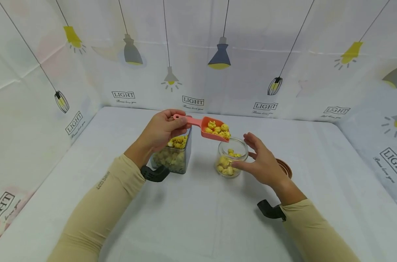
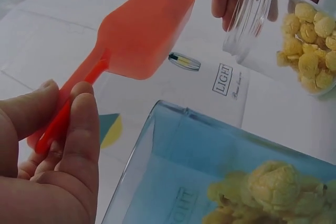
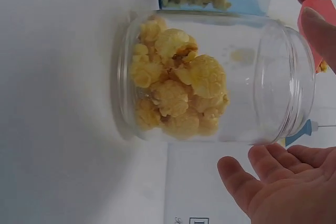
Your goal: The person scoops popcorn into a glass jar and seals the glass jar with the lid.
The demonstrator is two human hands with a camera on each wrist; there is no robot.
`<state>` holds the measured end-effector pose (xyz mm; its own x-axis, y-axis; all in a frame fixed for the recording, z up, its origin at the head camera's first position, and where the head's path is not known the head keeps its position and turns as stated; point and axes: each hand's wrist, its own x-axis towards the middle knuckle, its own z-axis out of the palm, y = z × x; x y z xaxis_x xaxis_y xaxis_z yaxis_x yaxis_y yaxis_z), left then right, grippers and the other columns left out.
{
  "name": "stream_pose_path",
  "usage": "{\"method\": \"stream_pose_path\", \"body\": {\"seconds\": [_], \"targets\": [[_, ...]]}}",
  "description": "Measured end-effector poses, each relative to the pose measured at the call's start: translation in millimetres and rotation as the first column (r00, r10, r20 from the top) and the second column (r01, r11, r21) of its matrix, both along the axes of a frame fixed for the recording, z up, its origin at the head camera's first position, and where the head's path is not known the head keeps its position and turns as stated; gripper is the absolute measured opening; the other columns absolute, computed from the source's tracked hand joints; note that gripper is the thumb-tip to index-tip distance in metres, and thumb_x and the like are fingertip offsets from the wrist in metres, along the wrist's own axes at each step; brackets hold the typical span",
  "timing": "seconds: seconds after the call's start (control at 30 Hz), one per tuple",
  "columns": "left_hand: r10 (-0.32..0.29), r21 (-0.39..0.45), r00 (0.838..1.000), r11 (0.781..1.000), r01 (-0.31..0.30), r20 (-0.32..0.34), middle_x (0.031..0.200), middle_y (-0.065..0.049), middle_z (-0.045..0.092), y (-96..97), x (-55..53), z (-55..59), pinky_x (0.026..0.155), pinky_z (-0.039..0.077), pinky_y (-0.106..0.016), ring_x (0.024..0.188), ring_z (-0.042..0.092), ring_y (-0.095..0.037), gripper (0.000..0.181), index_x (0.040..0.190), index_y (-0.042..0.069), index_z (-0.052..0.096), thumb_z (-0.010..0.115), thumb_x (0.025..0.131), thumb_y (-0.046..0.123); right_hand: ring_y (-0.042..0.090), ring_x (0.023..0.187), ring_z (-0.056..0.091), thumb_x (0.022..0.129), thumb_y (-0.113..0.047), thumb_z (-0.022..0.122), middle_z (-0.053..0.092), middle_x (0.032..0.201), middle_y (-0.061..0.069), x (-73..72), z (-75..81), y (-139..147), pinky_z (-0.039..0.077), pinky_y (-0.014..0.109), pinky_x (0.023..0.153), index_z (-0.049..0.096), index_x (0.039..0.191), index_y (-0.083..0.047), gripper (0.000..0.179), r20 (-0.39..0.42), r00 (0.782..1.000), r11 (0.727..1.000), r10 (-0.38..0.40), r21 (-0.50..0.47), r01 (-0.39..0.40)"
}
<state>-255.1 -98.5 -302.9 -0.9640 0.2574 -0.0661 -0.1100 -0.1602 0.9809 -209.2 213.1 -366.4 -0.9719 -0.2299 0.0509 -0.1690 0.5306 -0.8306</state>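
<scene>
My left hand (image 1: 159, 131) pinches the handle of a coral-red scoop (image 1: 207, 135) between thumb and fingers. Yellow popcorn (image 1: 218, 130) fills the scoop, whose front lip overlaps the rim of a clear glass jar (image 1: 229, 160) in the head view. The jar stands upright, partly filled with popcorn (image 3: 176, 82). Around the jar's right side my right hand (image 1: 264, 163) curves loosely, thumb in front, fingers spread beside the rim. Below my left hand is a clear bluish box (image 1: 170, 162) of popcorn, its top partly hidden by that hand.
A brown ringed lid (image 1: 285, 167) lies right of the jar, partly behind my right hand. The white tablecloth (image 1: 198, 218) meets a lamp-printed backdrop (image 1: 244, 83) at the back. Black wrist mounts (image 1: 155, 174) jut out below both wrists.
</scene>
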Motion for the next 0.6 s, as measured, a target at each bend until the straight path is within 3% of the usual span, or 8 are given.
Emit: {"method": "stream_pose_path", "body": {"seconds": [0.23,0.6], "targets": [[0.004,-0.080,1.000,0.997,-0.005,-0.015,0.119,-0.018,0.062,7.9,-2.9,2.3,0.088,0.056,-0.031,0.098,0.069,-0.023,0.036,0.134,-0.002,0.053,0.061,0.100,0.009,0.029,0.148,0.025,0.084,-0.034,0.084,0.024,0.163,0.013,-0.7,-4.1,-1.6,0.035,0.051,0.113,0.014,0.160,-0.006,0.106,0.012,1.000,1.000,-0.007,-0.007,0.007],[-0.022,-0.150,0.999,0.989,0.015,-0.040,0.116,-0.016,0.067,21.9,-3.4,3.1,0.086,0.058,-0.032,0.104,0.068,-0.029,0.036,0.129,-0.001,0.056,0.067,0.097,0.011,0.031,0.147,0.026,0.085,-0.032,0.083,0.025,0.162,0.013,-0.1,-8.6,-1.5,0.036,0.050,0.112,0.015,0.159,-0.007,0.104,0.020,1.000,1.000,-0.015,-0.005,0.015]]}}
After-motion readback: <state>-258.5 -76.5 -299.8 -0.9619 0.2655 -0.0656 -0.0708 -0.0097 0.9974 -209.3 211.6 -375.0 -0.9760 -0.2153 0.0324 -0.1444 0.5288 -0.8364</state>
